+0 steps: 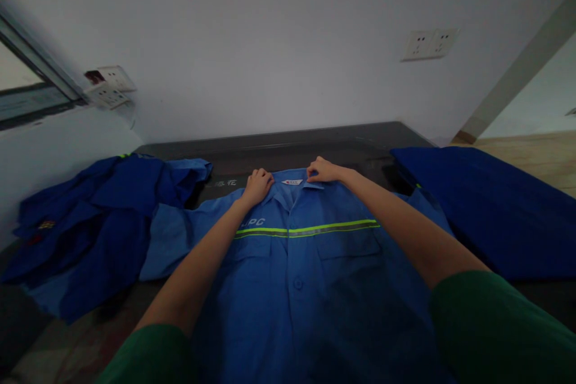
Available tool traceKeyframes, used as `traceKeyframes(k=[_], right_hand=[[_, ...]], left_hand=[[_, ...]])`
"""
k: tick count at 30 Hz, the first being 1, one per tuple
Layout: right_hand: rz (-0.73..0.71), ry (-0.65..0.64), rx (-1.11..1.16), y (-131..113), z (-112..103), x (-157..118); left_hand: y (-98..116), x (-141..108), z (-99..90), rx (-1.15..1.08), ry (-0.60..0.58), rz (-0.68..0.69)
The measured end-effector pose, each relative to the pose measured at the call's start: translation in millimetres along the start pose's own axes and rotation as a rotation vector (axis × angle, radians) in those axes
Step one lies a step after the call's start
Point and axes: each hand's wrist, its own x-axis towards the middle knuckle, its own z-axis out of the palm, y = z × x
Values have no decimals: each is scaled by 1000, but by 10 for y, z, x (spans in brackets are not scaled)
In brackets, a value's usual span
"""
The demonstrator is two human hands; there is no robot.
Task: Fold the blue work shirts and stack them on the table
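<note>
A blue work shirt (288, 264) lies front up and spread out on the dark table (270, 150), its collar toward the wall. A yellow-green and grey reflective stripe crosses its chest, with white letters above it on the left. My left hand (258, 185) is on the left side of the collar, its fingers bent over the fabric. On the other side, my right hand (321, 170) pinches the collar edge between thumb and fingers. A white label (291, 182) shows inside the collar between both hands.
Crumpled dark and light blue garments (103, 210) lie at the left. Folded dark blue fabric (495, 210) covers the table's right side. Behind stands a white wall (270, 42) with sockets (429, 44); more sockets and a window frame are at the left.
</note>
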Motion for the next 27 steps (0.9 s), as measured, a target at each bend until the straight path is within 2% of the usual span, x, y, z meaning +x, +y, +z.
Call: traceKeyframes(k=[4,8,13,18,20,24,27], right_hand=[[45,52,-83,-74,120,-22],[65,227,-240,-265,281,-155],[41,403,-256,-453,414,-384],[-122,417,-102,-453,490,-500],[-187,402,-4,-429,526,-497],[-189,386,134,-389,583,-457],[-163,383,159,-378,598,-424]], left_hand=[[24,-38,6,21,27,-20],[130,-84,-62,40,98,-40],[310,-252,-179,-114,119,106],[304,-471,-264,-347,14,230],[277,-514,-318,-424,-24,236],[342,-525,-462,-497,48,170],[554,-521,-525,-461,60,212]])
